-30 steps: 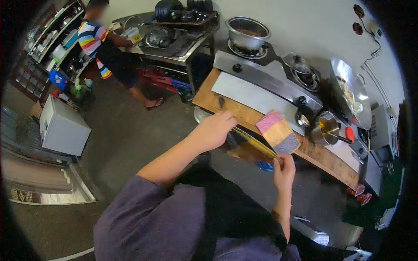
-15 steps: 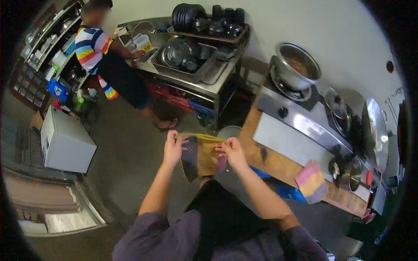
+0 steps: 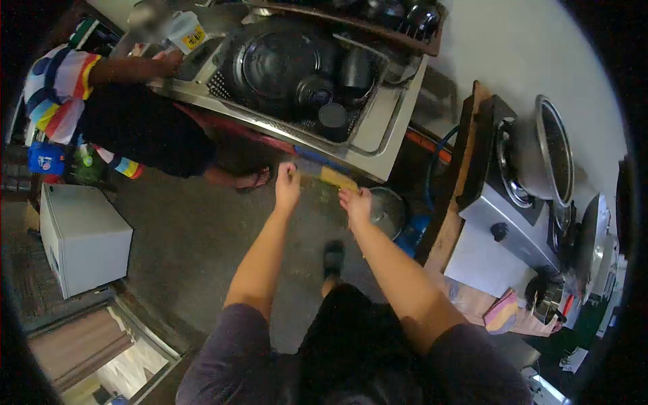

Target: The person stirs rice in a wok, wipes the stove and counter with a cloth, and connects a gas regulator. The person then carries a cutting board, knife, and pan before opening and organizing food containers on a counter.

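Observation:
A yellow and grey cloth stretches between my two hands, smeared by motion and much flatter to my eye than a hanging sheet. My left hand pinches its left end, fingers closed. At the other end, my right hand has its fingers closed on the yellow part. Both arms reach forward over the floor, close to the front of the sink counter. Just beyond my right hand stands a round bucket on the floor.
Ahead, a sink counter carries a rack of dark dishes. Another person works at the sink on the left. To the right stand a gas stove, a large pot and a striped cloth. A white cabinet is at left.
The cloth hung open between my hands before; now it is lifted into a narrow, blurred strip. My view has moved nearer to the sink counter and the other person.

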Available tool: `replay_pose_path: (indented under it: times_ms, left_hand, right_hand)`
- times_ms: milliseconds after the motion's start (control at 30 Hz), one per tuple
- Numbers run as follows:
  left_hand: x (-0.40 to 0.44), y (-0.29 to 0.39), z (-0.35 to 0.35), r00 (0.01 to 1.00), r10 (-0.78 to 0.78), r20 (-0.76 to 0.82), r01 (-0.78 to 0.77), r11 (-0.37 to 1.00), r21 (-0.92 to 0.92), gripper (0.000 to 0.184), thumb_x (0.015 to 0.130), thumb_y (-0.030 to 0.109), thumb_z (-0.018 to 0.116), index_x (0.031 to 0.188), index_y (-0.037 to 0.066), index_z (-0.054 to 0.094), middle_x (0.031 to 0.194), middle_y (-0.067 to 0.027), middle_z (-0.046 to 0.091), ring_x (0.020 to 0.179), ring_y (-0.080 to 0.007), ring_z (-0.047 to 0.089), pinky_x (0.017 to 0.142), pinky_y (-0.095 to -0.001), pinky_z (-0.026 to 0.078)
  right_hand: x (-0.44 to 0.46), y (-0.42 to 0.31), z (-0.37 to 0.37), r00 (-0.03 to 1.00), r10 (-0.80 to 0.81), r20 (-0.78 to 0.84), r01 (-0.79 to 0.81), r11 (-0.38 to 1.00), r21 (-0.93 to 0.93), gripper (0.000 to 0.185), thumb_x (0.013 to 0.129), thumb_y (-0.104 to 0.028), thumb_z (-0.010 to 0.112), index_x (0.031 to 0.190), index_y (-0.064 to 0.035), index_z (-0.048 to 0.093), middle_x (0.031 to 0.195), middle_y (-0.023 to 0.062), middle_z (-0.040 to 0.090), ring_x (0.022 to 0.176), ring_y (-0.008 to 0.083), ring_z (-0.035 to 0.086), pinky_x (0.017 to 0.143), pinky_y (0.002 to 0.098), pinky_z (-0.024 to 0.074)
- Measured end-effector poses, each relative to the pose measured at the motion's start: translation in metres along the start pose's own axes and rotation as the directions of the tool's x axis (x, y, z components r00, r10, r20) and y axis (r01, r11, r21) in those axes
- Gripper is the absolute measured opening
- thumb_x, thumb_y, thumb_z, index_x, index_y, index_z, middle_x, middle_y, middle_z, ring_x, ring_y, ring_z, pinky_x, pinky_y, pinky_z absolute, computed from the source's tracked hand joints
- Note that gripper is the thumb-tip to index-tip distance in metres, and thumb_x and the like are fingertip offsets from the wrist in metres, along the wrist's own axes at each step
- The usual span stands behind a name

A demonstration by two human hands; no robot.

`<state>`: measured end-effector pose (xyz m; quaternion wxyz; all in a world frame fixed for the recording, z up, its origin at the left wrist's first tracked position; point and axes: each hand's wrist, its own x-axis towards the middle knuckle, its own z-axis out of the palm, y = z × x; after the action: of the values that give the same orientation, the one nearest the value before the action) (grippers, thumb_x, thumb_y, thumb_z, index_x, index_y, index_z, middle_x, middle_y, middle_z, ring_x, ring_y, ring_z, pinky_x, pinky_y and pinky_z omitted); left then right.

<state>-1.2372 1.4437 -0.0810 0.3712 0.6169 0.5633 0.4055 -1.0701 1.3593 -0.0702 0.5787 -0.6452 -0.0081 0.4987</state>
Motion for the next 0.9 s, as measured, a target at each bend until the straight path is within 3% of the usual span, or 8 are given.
replay_pose_path:
  times_ms: [33, 67, 167, 300, 367, 500, 600, 900]
  left_hand:
    - [0.023, 0.0, 0.01, 0.974, -0.217, 0.066, 0.224, 0.966, -0.131, 0.017, 0.086, 0.008, 0.056, 0.101, 0.007, 0.047, 0.088, -0.0056, 0.052, 0.082, -0.0177, 0.051, 0.077, -0.0303, 0.044]
    - [0.046, -0.004, 0.021, 0.898, -0.411, 0.156, 0.438, 0.866, -0.241, 0.02, 0.087, 0.011, 0.057, 0.105, 0.006, 0.049, 0.092, -0.0084, 0.057, 0.088, -0.0217, 0.055, 0.083, -0.0332, 0.045]
    - [0.095, -0.015, 0.052, 0.991, 0.042, 0.124, -0.029, 0.994, -0.103, 0.033, 0.09, 0.015, 0.054, 0.12, 0.001, 0.054, 0.109, -0.0128, 0.064, 0.103, -0.0255, 0.057, 0.089, -0.0377, 0.044]
    - [0.119, -0.01, 0.105, 0.975, 0.072, 0.212, -0.105, 0.983, 0.152, 0.033, 0.089, 0.014, 0.054, 0.119, 0.0, 0.054, 0.111, -0.014, 0.062, 0.103, -0.0274, 0.057, 0.089, -0.0386, 0.044]
    - [0.12, -0.013, 0.125, 0.975, 0.046, 0.218, -0.106, 0.957, 0.27, 0.033, 0.089, 0.014, 0.055, 0.119, 0.0, 0.054, 0.111, -0.0146, 0.062, 0.103, -0.0283, 0.057, 0.089, -0.0391, 0.044]
    - [0.121, -0.027, 0.141, 0.976, 0.011, 0.218, -0.099, 0.912, 0.398, 0.032, 0.089, 0.014, 0.055, 0.118, 0.0, 0.054, 0.112, -0.0157, 0.06, 0.103, -0.0301, 0.056, 0.089, -0.04, 0.044]
    - [0.122, -0.036, 0.149, 0.974, -0.004, 0.225, -0.102, 0.883, 0.458, 0.032, 0.089, 0.013, 0.055, 0.118, 0.0, 0.055, 0.113, -0.0166, 0.059, 0.103, -0.0315, 0.055, 0.089, -0.0407, 0.044]
    - [0.134, -0.057, 0.166, 0.971, -0.003, 0.241, -0.139, 0.809, 0.571, 0.031, 0.088, 0.012, 0.055, 0.116, -0.001, 0.055, 0.116, -0.0192, 0.057, 0.103, -0.0356, 0.054, 0.089, -0.0427, 0.043]
  right_hand:
    - [0.017, -0.002, 0.011, 1.0, 0.022, -0.012, -0.022, 0.999, 0.032, 0.014, 0.086, -0.016, 0.062, 0.089, -0.0045, 0.055, 0.103, 0.0186, 0.063, 0.091, 0.0242, 0.065, 0.075, 0.0348, 0.052]
    - [0.047, 0.008, 0.016, 0.986, -0.169, 0.007, 0.165, 0.951, -0.263, 0.018, 0.086, -0.018, 0.062, 0.094, -0.0033, 0.056, 0.105, 0.0192, 0.063, 0.092, 0.0278, 0.064, 0.078, 0.037, 0.0511]
    - [0.12, 0.046, 0.017, 0.826, -0.506, 0.249, 0.512, 0.487, -0.708, 0.032, 0.085, -0.022, 0.063, 0.107, -0.0003, 0.058, 0.111, 0.0208, 0.062, 0.097, 0.0374, 0.061, 0.085, 0.0428, 0.0478]
    - [0.116, 0.059, 0.008, 0.841, -0.424, 0.336, 0.479, 0.294, -0.827, 0.042, 0.083, -0.027, 0.065, 0.116, -0.0016, 0.059, 0.113, 0.0225, 0.061, 0.104, 0.0408, 0.057, 0.09, 0.0441, 0.0448]
    - [0.066, 0.001, 0.006, 0.974, -0.049, 0.221, 0.203, 0.623, -0.756, 0.045, 0.082, -0.028, 0.066, 0.119, -0.0037, 0.058, 0.112, 0.0223, 0.062, 0.105, 0.0396, 0.058, 0.091, 0.0431, 0.0448]
    - [0.026, 0.023, -0.048, 0.936, -0.169, 0.307, 0.344, 0.612, -0.712, 0.027, 0.088, -0.01, 0.061, 0.113, -0.0004, 0.06, 0.1, 0.0119, 0.065, 0.093, 0.0199, 0.062, 0.083, 0.0328, 0.0486]
    - [-0.01, 0.012, -0.082, 0.897, 0.148, 0.416, 0.202, 0.701, -0.684, 0.034, 0.086, -0.021, 0.06, 0.118, -0.0096, 0.06, 0.11, 0.0162, 0.065, 0.099, 0.028, 0.064, 0.086, 0.0379, 0.0494]
    - [-0.113, -0.092, -0.114, 0.765, -0.056, 0.642, 0.58, 0.493, -0.649, 0.033, 0.084, 0.002, 0.055, 0.115, -0.0081, 0.059, 0.114, 0.0129, 0.064, 0.094, 0.0283, 0.066, 0.081, 0.0356, 0.053]
